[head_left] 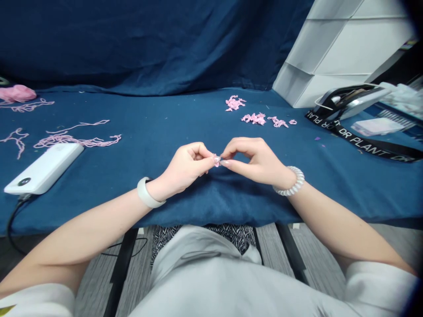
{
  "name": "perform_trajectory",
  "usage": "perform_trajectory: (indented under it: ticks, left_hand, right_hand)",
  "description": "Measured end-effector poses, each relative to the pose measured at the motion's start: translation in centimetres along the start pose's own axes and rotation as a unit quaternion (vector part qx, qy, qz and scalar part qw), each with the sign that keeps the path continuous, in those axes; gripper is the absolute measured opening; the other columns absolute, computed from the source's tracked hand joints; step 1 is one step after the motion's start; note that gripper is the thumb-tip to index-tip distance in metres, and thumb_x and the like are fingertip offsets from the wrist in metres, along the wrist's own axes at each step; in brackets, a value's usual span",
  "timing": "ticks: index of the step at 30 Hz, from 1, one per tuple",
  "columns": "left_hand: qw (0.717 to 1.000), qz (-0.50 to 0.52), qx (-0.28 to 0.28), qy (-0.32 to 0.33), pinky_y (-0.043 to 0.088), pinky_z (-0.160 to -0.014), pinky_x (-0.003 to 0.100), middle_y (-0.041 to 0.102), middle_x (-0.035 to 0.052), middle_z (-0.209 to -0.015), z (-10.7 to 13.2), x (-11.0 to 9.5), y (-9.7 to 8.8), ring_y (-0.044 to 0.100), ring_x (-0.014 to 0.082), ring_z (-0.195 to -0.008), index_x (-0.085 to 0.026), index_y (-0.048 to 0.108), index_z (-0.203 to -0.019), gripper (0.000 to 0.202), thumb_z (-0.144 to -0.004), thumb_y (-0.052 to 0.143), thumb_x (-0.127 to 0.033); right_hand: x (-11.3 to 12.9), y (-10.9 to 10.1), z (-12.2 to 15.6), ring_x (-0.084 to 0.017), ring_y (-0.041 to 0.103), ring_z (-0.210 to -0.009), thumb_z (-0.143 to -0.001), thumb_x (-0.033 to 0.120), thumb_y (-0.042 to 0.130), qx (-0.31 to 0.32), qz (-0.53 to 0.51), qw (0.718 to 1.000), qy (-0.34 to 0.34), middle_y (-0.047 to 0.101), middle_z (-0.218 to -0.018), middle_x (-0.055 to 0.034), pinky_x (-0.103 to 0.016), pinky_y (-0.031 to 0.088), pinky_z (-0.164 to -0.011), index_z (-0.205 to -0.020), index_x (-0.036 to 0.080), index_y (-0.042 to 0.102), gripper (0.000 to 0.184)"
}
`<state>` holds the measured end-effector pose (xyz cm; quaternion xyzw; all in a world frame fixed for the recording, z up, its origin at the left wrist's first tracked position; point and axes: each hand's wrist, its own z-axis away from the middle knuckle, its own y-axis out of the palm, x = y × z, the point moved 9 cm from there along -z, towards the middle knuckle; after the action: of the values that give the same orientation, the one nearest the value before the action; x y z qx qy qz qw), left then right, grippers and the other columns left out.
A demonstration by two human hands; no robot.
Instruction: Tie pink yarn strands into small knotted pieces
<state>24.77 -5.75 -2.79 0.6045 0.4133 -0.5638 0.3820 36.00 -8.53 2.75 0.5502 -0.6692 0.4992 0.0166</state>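
My left hand (188, 167) and my right hand (254, 160) meet over the near edge of the blue cloth-covered table (148, 136). Both pinch a tiny pink yarn piece (217, 160) between thumb and fingertips. The left wrist wears a white band, the right a pale coiled bracelet. Most of the pink piece is hidden by my fingertips.
Small pink yarn knots (254, 118) lie beyond my hands, with another small cluster (234, 103) further back. Loose pink yarn strands (76, 141) and a white power bank (44, 168) with a cable lie at the left. A black lettered strap (363, 143), a tray and white shelving (340, 48) stand right.
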Motion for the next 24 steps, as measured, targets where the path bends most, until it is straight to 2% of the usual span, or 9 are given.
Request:
perform_trajectory:
  ticks: [4,12,18,24]
  left_hand:
    - [0.999,-0.043,0.008,-0.006,0.034,-0.046,0.014,0.059,-0.0016,-0.056,-0.2,0.2,-0.2,0.047,0.0028,-0.047,-0.013,0.056,-0.066,0.029,-0.067,0.076,-0.034]
    - [0.995,-0.094,0.024,-0.026,0.037,-0.045,0.013,0.059,-0.0006,-0.055,-0.2,0.6,0.0,0.051,0.0043,-0.048,-0.013,0.058,-0.068,0.023,-0.072,0.07,-0.032]
    - [0.993,-0.099,0.038,-0.05,0.041,-0.044,0.013,0.061,0.001,-0.056,-0.3,0.8,0.1,0.055,0.0061,-0.049,-0.013,0.058,-0.071,0.024,-0.072,0.07,-0.034]
    - [0.992,-0.086,0.061,-0.068,0.043,-0.046,0.012,0.063,0.0035,-0.06,-0.2,1.1,0.6,0.058,0.0071,-0.051,-0.012,0.058,-0.07,0.021,-0.074,0.064,-0.031]
  right_hand:
    - [-0.3,0.7,0.1,-0.014,0.061,-0.072,-0.084,0.027,0.059,0.039,-0.001,0.999,0.005,0.068,-0.081,-0.0044,-0.027,0.048,-0.07,-0.083,0.016,0.066,0.012]
    - [-0.3,1.1,0.2,-0.014,0.063,-0.072,-0.084,0.025,0.06,0.041,0.042,0.998,-0.008,0.07,-0.08,-0.0042,-0.027,0.048,-0.07,-0.083,0.016,0.069,0.013]
    - [-0.5,1.2,0.3,-0.013,0.063,-0.072,-0.084,0.024,0.059,0.032,0.056,0.998,-0.001,0.071,-0.08,-0.0033,-0.027,0.048,-0.07,-0.082,0.016,0.07,0.013]
    - [-0.8,1.8,0.3,-0.012,0.062,-0.072,-0.085,0.026,0.058,0.07,0.068,0.995,0.007,0.068,-0.08,-0.0034,-0.025,0.047,-0.07,-0.087,0.015,0.069,0.015]
